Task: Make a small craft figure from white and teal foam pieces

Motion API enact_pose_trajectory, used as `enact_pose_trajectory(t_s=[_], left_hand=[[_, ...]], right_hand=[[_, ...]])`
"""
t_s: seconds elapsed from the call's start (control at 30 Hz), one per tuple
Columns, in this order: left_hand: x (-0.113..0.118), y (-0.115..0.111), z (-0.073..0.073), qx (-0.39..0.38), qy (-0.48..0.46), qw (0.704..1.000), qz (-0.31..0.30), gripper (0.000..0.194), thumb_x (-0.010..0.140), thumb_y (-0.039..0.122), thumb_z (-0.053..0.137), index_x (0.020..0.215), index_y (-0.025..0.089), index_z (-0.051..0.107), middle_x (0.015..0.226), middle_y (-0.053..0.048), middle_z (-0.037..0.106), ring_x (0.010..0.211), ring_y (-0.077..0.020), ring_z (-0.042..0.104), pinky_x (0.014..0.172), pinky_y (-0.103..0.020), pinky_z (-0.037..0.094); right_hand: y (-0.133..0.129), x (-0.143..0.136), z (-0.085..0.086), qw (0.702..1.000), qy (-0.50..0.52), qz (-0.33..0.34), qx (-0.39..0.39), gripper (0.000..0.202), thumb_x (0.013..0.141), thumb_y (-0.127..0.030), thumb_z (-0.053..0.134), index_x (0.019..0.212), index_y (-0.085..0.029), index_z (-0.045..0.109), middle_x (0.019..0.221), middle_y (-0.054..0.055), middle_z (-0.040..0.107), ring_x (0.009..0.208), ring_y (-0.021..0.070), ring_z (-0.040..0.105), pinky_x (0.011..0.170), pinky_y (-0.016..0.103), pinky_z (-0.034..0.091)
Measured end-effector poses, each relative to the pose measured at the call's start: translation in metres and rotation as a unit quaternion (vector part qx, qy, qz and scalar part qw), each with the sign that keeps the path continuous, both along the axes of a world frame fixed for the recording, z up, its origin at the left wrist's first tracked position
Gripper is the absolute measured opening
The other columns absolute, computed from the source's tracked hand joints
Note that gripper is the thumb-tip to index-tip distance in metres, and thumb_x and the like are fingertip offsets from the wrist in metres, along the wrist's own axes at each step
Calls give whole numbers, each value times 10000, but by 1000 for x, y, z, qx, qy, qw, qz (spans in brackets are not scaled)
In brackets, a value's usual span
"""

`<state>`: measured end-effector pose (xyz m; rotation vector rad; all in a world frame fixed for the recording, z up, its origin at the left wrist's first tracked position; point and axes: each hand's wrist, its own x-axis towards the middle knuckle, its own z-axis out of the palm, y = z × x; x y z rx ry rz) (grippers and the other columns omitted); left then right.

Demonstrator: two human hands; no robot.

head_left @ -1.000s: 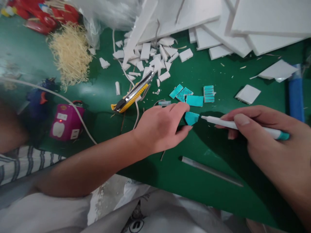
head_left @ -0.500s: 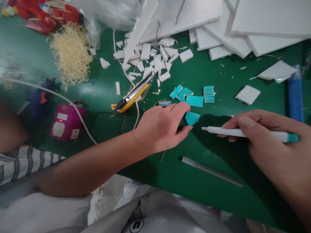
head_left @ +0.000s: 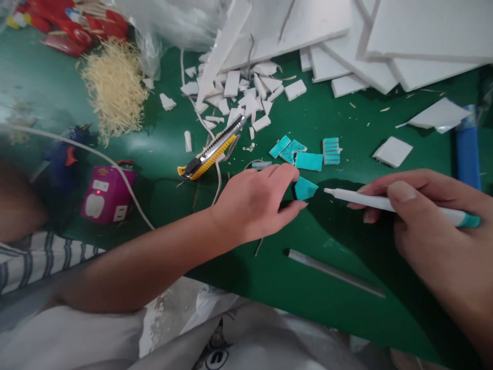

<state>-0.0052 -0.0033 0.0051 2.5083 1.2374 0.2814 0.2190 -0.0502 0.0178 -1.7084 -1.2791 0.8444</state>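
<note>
My left hand (head_left: 256, 203) is over the table, its thumb and index fingertip at opposite edges of a small turquoise-coloured foam piece (head_left: 306, 189). A white marker (head_left: 370, 199) with a turquoise end lies in the grip of my right hand (head_left: 419, 216). Its bare tip points left, just short of the foam piece's right corner. Beyond the left fingers are a plain turquoise rectangle (head_left: 309, 162), a dotted piece (head_left: 293, 150), a smaller strip (head_left: 280, 146) and a striped piece (head_left: 331, 150). A pale turquoise cap-like object (head_left: 262, 165) is partly behind my left hand.
A yellow utility knife (head_left: 211, 151) rests beside white foam scraps (head_left: 246, 95). White foam sheets (head_left: 427, 31) are stacked at the back. Leftward are a magenta power socket block (head_left: 108, 192), a cable (head_left: 131, 187) and straw-like shreds (head_left: 115, 90). A grey rod (head_left: 335, 272) lies in front.
The marker and my right hand have shifted slightly right, the tip rising towards the height of the foam piece's corner. My left hand stays almost still with the foam piece.
</note>
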Motion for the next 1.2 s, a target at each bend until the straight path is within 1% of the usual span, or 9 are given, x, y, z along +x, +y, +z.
enact_pose_trajectory(t_s=[0.07,0.2,0.27,0.43,0.53,0.77,0.9,1.03,1.2], left_hand=[[0,1,-1,-3,-3,1000,-10,196,924,324,643,1077,201,653,681,48,587,608,-137,581,599,-245,406],[-1,1,-1,-15,-19,1000,-14,325,900,219,579,1216,207,653,671,51,593,625,-139,590,644,-249,448],[-1,0,0,-20,-16,1000,-9,344,895,235,589,1233,205,647,666,52,592,634,-142,600,671,-251,474],[-2,1,1,-31,-6,999,-7,280,900,282,633,1169,212,662,668,53,589,644,-144,611,706,-254,497],[-2,2,0,-26,-13,1000,-12,264,904,278,635,1155,206,672,658,54,584,626,-141,601,707,-255,492],[-4,2,0,-38,-17,999,-22,339,930,295,602,1253,198,636,711,34,632,675,-150,624,701,-254,493],[-6,2,-1,-43,-36,998,-15,247,914,234,591,1149,193,653,699,40,611,626,-134,589,687,-246,489],[-6,2,-4,-23,-54,998,-19,172,913,205,576,1067,188,651,701,41,596,606,-131,559,649,-251,454],[-6,2,-5,-5,-59,998,-34,167,926,204,565,1066,168,648,729,28,608,619,-139,555,621,-264,407]], right_hand=[[-1,0,-1,1000,9,-2,-1,167,841,-279,685,697,-294,769,535,-16,608,377,93,396,338,283,178],[0,1,-1,1000,15,4,-3,176,841,-265,689,683,-293,760,561,-13,634,431,114,488,425,285,401],[1,1,0,1000,16,5,-7,175,853,-284,692,692,-294,759,580,-6,646,466,132,531,464,298,451],[3,1,0,1000,6,22,-13,170,859,-321,699,702,-304,761,553,-17,612,440,123,477,451,296,433],[3,2,-1,1000,4,22,-8,163,857,-297,690,713,-310,766,575,-19,632,467,120,505,446,279,409],[2,1,1,1000,-1,26,-5,165,859,-287,692,710,-304,762,570,-21,636,483,124,543,452,270,432],[2,0,1,998,-46,37,9,170,880,-343,689,737,-296,766,592,-4,653,511,144,579,458,284,452],[1,0,-5,993,-80,52,65,215,910,-422,674,775,-291,780,608,7,664,522,146,585,443,282,432],[0,-4,-2,992,-92,60,56,162,904,-345,672,785,-295,769,616,-13,667,550,129,582,473,264,426]])
